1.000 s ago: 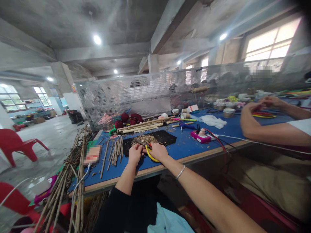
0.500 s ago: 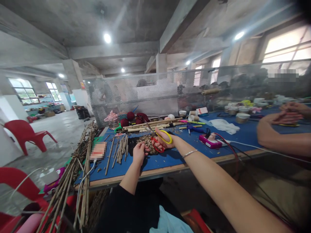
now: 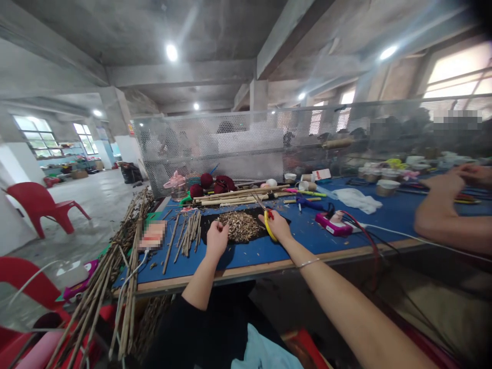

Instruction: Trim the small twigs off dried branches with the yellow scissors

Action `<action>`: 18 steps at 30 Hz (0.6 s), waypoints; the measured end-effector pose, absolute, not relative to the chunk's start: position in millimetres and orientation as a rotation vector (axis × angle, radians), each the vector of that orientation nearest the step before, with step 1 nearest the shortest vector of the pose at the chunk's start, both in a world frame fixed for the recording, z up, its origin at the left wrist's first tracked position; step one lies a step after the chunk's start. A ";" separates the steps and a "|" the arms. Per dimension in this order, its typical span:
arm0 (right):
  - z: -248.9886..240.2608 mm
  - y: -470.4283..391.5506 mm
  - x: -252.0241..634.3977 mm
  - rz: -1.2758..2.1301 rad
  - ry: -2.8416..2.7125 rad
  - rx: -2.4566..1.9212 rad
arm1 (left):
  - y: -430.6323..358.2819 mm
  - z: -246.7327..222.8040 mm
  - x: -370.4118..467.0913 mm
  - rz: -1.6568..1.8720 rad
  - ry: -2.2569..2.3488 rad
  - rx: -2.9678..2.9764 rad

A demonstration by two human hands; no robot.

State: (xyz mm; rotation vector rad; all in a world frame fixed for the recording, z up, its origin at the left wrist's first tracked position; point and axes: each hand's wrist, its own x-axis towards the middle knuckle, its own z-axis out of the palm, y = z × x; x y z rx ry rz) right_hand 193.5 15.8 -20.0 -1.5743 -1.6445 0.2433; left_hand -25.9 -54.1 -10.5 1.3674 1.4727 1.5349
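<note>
A pile of small cut wood pieces (image 3: 241,228) lies on a black cloth (image 3: 207,229) on the blue table. At the pile's left edge is my left hand (image 3: 217,239), its fingers curled together; anything between them is too small to make out. My right hand (image 3: 277,226) is at the right side of the pile, closed on scissors (image 3: 270,231) with yellow and red handles. Their blades point up and away to the left. Thin cut sticks (image 3: 189,233) lie side by side to the left of the cloth.
Long twigs (image 3: 100,287) hang over the table's left edge by a red chair (image 3: 34,207). Behind the pile are longer sticks (image 3: 242,197), dark red yarn balls (image 3: 224,184) and a blue glue gun (image 3: 309,203). A purple power strip (image 3: 333,225) stands right; beyond it, another person's arm (image 3: 438,210).
My hands have drawn apart, the left slightly left, the right to the right with the scissors. The scissors have turned, and the pile between the hands is now more exposed.
</note>
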 end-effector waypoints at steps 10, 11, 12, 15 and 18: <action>-20.3 14.2 193.6 0.254 -1.547 -1.468 | -89.4 0.2 -31.2 0.893 1.925 1.942; -19.8 14.1 194.2 0.263 -1.531 -1.460 | -91.1 -2.6 -29.3 0.879 1.930 1.969; -19.5 14.1 194.6 0.269 -1.520 -1.458 | -92.6 -5.3 -27.6 0.863 1.932 2.001; -19.2 14.7 194.9 0.273 -1.511 -1.469 | -93.5 -9.1 -24.9 0.818 1.944 2.077; -19.3 15.5 194.9 0.265 -1.519 -1.480 | -83.7 -2.3 -25.6 0.835 2.003 2.110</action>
